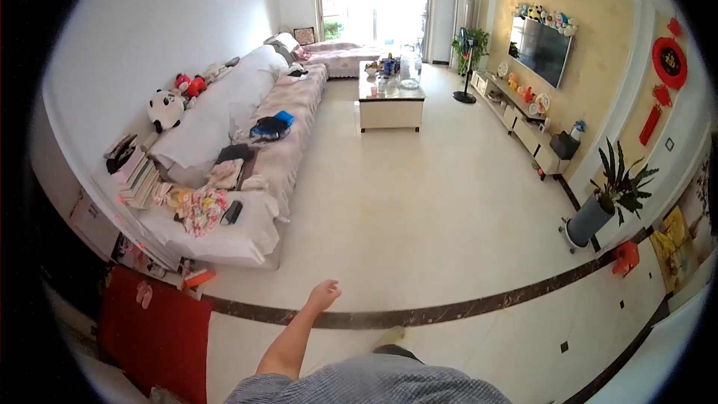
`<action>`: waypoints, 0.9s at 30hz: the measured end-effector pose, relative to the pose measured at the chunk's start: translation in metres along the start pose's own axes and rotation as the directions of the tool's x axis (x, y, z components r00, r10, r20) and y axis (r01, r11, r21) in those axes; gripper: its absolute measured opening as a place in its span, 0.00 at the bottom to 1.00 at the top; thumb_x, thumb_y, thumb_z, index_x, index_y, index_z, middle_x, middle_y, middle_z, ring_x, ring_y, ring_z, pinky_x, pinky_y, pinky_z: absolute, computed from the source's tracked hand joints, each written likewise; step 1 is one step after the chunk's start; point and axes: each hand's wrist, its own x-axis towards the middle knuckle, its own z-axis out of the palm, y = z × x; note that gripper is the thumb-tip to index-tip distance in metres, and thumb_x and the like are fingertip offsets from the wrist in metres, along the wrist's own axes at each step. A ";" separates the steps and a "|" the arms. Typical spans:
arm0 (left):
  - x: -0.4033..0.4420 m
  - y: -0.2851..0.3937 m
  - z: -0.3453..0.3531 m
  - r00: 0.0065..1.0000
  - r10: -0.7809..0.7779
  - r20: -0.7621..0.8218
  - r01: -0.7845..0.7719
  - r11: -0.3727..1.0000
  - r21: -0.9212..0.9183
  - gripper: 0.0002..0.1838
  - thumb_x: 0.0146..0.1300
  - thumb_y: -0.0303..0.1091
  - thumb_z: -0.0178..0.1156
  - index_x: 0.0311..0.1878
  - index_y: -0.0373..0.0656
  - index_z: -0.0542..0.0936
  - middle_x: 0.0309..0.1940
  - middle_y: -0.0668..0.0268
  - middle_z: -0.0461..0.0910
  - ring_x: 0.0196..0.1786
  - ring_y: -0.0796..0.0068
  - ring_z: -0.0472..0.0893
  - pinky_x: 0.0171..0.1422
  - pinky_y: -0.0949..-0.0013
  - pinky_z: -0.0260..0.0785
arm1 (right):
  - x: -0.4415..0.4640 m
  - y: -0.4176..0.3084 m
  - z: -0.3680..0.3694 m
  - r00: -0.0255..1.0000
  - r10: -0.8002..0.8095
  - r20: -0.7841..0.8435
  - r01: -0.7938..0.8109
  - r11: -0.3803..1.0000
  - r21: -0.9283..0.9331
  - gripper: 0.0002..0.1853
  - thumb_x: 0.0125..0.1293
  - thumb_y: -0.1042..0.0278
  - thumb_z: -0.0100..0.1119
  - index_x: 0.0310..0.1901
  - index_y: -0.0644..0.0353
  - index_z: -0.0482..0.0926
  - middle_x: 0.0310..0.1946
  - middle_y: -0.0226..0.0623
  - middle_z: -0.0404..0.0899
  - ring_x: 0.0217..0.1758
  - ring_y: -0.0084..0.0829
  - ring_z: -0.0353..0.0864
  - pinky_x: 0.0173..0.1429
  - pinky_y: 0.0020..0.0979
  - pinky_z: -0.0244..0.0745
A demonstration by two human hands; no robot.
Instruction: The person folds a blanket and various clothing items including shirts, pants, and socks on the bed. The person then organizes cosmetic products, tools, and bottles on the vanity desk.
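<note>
My left hand swings out in front of my body over the pale tiled floor, near the dark border strip. Its fingers are loosely bent and a little apart, and I see nothing in them. No object touches it. The closest furniture is the sofa to its left, under white and pinkish covers. Clothes and a small black case lie on the sofa's near end. My right hand is out of the picture. One foot shows below my striped shirt.
A low coffee table stands ahead, loaded with items. Along the right wall are a TV cabinet, a potted plant on a wheeled stand and a red stool. A red mat lies at left; a fan stands farther back.
</note>
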 end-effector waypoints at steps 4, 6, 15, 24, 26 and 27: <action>0.071 -0.014 0.017 0.965 -0.054 0.256 -0.028 0.951 0.307 0.24 0.52 0.44 0.58 0.51 0.42 0.75 0.40 0.56 0.79 0.43 0.62 0.79 0.47 0.64 0.71 | 0.061 -0.167 -0.042 0.890 -0.340 0.304 0.450 0.766 -0.459 0.14 0.57 0.61 0.47 0.32 0.63 0.77 0.29 0.44 0.79 0.35 0.42 0.78 0.45 0.42 0.72; 0.098 -0.067 0.021 0.878 -0.282 0.386 0.085 0.887 0.454 0.23 0.53 0.47 0.56 0.48 0.42 0.77 0.43 0.54 0.78 0.45 0.60 0.79 0.49 0.62 0.70 | 0.077 -0.259 -0.075 0.788 -0.557 0.261 0.602 0.609 -0.516 0.16 0.58 0.59 0.46 0.34 0.62 0.78 0.30 0.44 0.79 0.38 0.44 0.78 0.48 0.43 0.71; 0.193 -0.102 0.032 0.464 -0.784 0.413 0.606 0.621 0.497 0.22 0.56 0.52 0.57 0.40 0.42 0.81 0.45 0.59 0.79 0.48 0.59 0.77 0.51 0.57 0.67 | 0.074 -0.516 -0.231 0.655 -0.701 -0.281 0.753 0.637 0.164 0.17 0.55 0.60 0.56 0.44 0.62 0.76 0.32 0.42 0.80 0.35 0.33 0.79 0.42 0.31 0.73; 0.640 0.060 0.238 0.883 -0.187 0.430 -0.200 0.679 0.707 0.23 0.58 0.51 0.50 0.49 0.45 0.77 0.50 0.57 0.75 0.55 0.57 0.72 0.59 0.59 0.64 | 0.224 -0.384 -0.282 0.997 -0.032 -0.065 0.043 0.984 0.175 0.14 0.59 0.58 0.52 0.32 0.63 0.74 0.22 0.41 0.77 0.26 0.36 0.77 0.32 0.35 0.70; 0.698 0.193 0.289 0.894 -0.130 0.430 -0.140 0.829 0.542 0.24 0.59 0.50 0.49 0.53 0.45 0.74 0.53 0.55 0.73 0.57 0.55 0.70 0.61 0.58 0.63 | 0.238 -0.390 -0.320 0.990 0.123 -0.069 -0.093 0.939 0.330 0.14 0.59 0.59 0.52 0.31 0.63 0.74 0.22 0.41 0.76 0.25 0.36 0.76 0.31 0.35 0.70; 0.731 0.225 0.331 0.895 -0.142 0.424 -0.126 0.829 0.545 0.24 0.58 0.50 0.49 0.53 0.46 0.74 0.52 0.55 0.74 0.55 0.54 0.72 0.59 0.57 0.64 | 0.245 -0.395 -0.338 0.984 0.158 -0.080 -0.114 0.911 0.396 0.14 0.59 0.59 0.51 0.31 0.63 0.74 0.21 0.41 0.76 0.25 0.36 0.76 0.30 0.35 0.70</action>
